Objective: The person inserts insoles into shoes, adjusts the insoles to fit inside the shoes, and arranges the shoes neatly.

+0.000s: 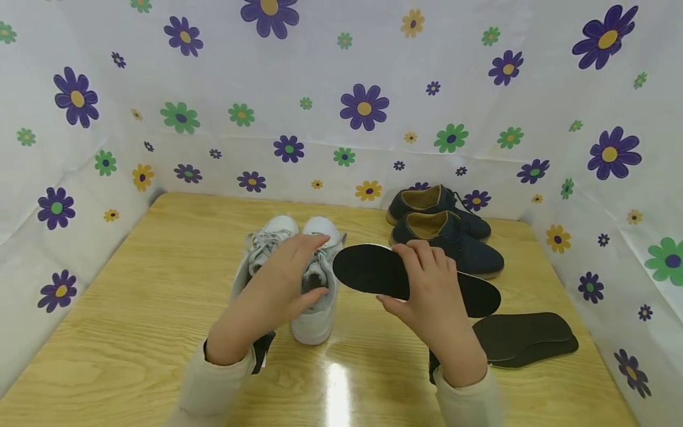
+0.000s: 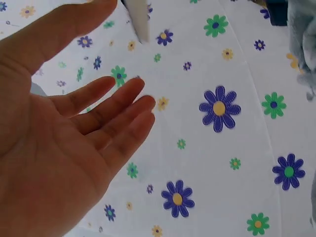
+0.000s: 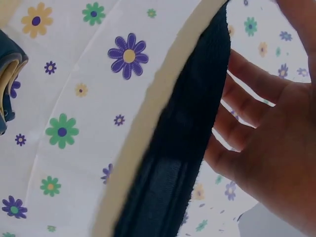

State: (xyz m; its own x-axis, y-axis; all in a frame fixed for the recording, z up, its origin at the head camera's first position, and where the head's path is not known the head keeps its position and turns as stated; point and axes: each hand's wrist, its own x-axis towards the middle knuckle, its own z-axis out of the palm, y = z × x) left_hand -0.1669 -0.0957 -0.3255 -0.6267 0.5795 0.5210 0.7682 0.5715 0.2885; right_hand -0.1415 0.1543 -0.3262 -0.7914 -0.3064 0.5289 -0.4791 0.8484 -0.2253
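Note:
My right hand grips a black insole by its edges, thumb on the near side and fingers on the far side. It is held above the table, its toe end pointing left. The right wrist view shows a pale layer along the insole beside its dark face. My left hand is over a pair of white sneakers, thumb and fingers spread apart. Nothing lies in the left palm in the left wrist view, where the insole's tip appears above the fingers. The left forearm covers part of the left sneaker.
Two navy lace-up shoes with tan linings stand at the back right. Dark insoles lie overlapping near the right edge of the wooden table. A white cloth with printed flowers walls in the back and sides.

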